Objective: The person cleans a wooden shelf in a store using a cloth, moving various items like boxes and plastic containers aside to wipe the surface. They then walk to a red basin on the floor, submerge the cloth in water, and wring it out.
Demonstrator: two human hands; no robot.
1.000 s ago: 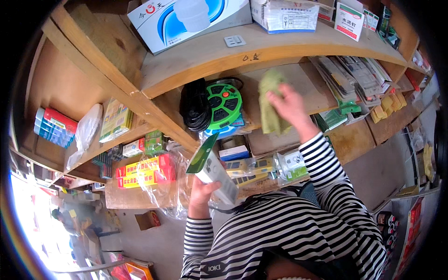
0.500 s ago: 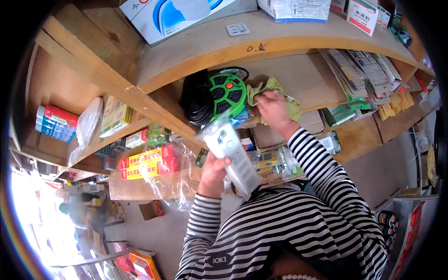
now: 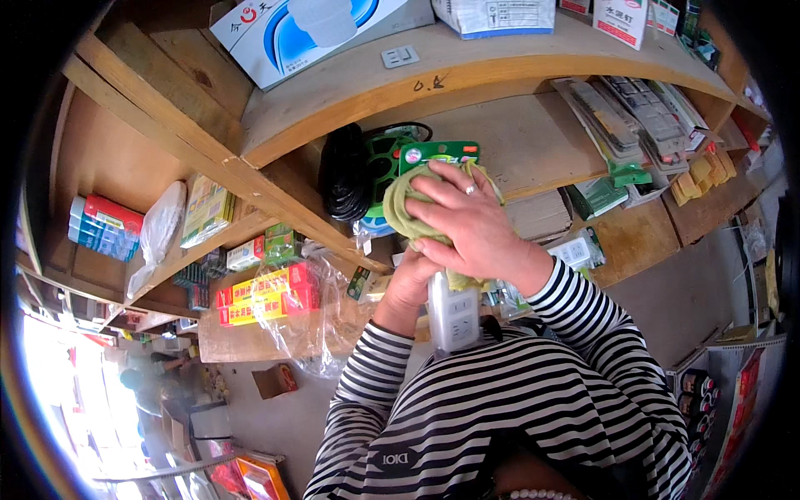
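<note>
My left hand grips a white power strip in front of my chest, its sockets facing up. With its fingers spread over a yellow-green cloth, my right hand presses the cloth onto the strip's far part. That part of the strip is hidden under cloth and hand. Just beyond the cloth a green packaging card sticks out; I cannot tell whether it belongs to the strip. A green cable reel with black cable lies behind, partly covered.
Wooden shelves surround the work, with a white-and-blue box on the upper one. Flat blister packs lie at right. Red-and-yellow boxes in clear plastic sit at left. Another packaged socket strip lies beside my right wrist.
My right hand has brought the cloth from the shelf, nearer and left, onto the power strip. The green card has come into sight beyond the cloth. My left hand still holds the strip.
</note>
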